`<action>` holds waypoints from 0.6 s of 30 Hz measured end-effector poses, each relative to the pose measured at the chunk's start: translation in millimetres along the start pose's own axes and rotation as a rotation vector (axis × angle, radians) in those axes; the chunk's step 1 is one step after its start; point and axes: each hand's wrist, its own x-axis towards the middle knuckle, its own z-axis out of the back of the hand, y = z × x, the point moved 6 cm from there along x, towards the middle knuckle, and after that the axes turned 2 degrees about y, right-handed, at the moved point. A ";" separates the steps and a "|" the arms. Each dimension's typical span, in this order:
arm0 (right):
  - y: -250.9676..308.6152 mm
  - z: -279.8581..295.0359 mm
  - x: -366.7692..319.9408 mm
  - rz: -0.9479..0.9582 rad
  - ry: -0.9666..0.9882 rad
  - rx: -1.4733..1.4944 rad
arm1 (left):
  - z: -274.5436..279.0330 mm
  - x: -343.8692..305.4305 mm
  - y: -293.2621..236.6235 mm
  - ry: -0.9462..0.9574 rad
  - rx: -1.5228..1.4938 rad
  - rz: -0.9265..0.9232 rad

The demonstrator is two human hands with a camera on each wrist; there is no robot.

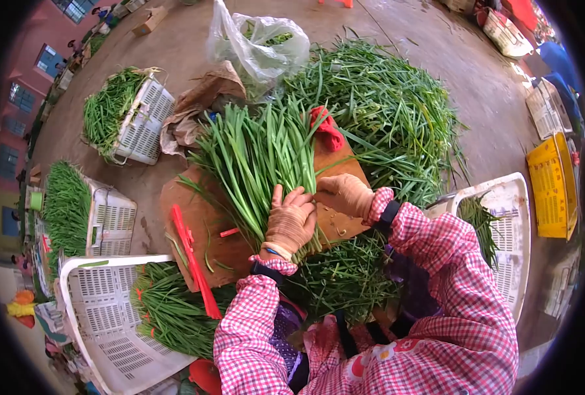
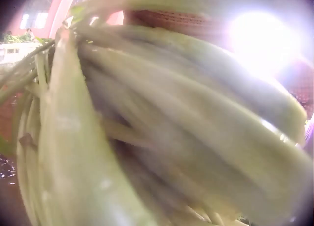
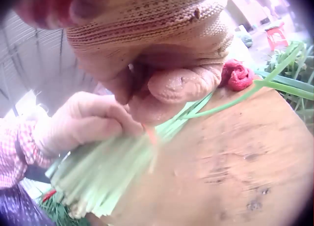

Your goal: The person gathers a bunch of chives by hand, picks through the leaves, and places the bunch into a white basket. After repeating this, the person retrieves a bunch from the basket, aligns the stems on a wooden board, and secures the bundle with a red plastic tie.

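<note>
A thick bunch of garlic chives (image 1: 259, 155) lies on a wooden board (image 1: 342, 164), leaf tips pointing away from the person. My left hand (image 1: 292, 224), in a knit glove with bare fingertips, grips the bunch near its cut ends. Pale stalks (image 2: 162, 103) fill the left wrist view. Just to the right, my right hand (image 1: 345, 194) has its fingers curled, thumb against them. In the right wrist view its fingertips pinch a thin orange-red tie (image 3: 150, 133) at the bunch, close by the left hand (image 3: 88, 120).
Red strips (image 1: 190, 257) lie along the board's left edge, and a red cloth (image 1: 327, 128) at its far corner. Behind spreads a large heap of loose chives (image 1: 384, 112) beside a clear plastic bag (image 1: 266, 49). White crates (image 1: 101, 329) stand left and right; a yellow crate (image 1: 550, 187) is farther right.
</note>
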 end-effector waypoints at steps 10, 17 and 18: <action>-23.8 -19.0 -16.6 -0.163 0.246 0.817 | 84.2 -61.2 -1.6 -0.361 -0.309 0.138; -51.4 -34.3 -5.4 -0.097 0.159 0.679 | 47.2 -179.3 100.4 -0.904 -1.206 1.236; -51.0 -33.3 -5.0 -0.106 0.160 0.679 | 25.2 -191.7 113.5 -0.870 -1.341 1.316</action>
